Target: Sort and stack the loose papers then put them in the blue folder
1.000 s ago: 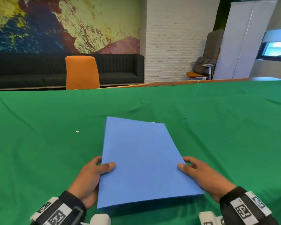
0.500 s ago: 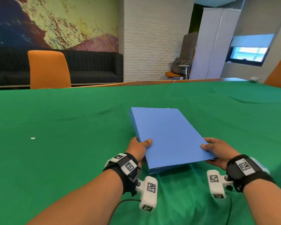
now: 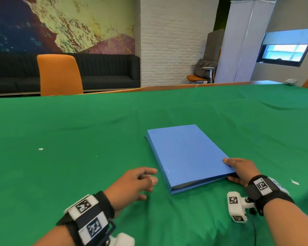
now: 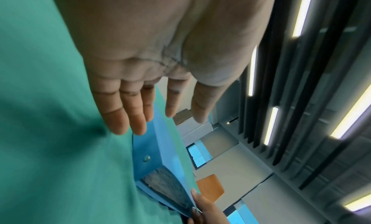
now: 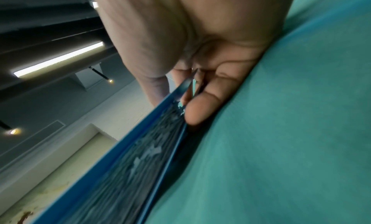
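the blue folder [image 3: 187, 155] lies closed and flat on the surface [image 3: 78, 132], which is covered by a green cloth, right of centre in the head view, with its spine toward the left hand. no brand, label or legible writing appears on the cover; the only printed marks in view are black-and-white square codes on the wrist bands [image 3: 89, 217], which carry no readable text.

right hand [image 3: 238, 170]: grasps the near right corner of the folder, thumb on top of the cover, fingers curled beneath the lower edge. the right wrist view shows one fingertip [image 5: 197, 111] pressed against the open edge.

left hand [image 3: 137, 183]: released, fingers loosely extended, just left of the folder's near corner and clear of it, holding nothing. the left wrist view confirms straight fingers [image 4: 128, 113] above the cloth.

view differences: the head view shows only the plain cover. the left wrist view shows a small round metal rivet [image 4: 146, 158] on the spine and a stack of papers [image 4: 168, 186] between the covers. the right wrist view shows the paper edges along the open side, blurred. only the head view shows two small white scraps [image 3: 40, 149] on the cloth and an orange chair [image 3: 60, 75] beyond the surface.
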Demonstrator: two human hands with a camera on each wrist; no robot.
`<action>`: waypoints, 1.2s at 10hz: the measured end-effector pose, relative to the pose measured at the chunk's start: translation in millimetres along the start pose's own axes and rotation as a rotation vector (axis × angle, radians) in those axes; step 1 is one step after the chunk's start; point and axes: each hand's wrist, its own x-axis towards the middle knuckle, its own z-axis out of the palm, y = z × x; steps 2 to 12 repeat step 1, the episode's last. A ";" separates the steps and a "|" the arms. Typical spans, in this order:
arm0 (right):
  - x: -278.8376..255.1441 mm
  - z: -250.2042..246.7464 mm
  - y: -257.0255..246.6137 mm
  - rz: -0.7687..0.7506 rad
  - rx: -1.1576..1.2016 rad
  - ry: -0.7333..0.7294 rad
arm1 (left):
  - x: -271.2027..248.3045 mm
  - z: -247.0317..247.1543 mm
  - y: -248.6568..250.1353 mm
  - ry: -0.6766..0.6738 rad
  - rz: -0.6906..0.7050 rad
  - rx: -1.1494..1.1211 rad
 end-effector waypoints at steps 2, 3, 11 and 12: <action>-10.0 -12.9 -11.1 -0.095 -0.143 0.120 | -74.1 -47.2 -11.3 0.089 0.039 0.045; -10.0 -12.9 -11.1 -0.095 -0.143 0.120 | -74.1 -47.2 -11.3 0.089 0.039 0.045; -10.0 -12.9 -11.1 -0.095 -0.143 0.120 | -74.1 -47.2 -11.3 0.089 0.039 0.045; -10.0 -12.9 -11.1 -0.095 -0.143 0.120 | -74.1 -47.2 -11.3 0.089 0.039 0.045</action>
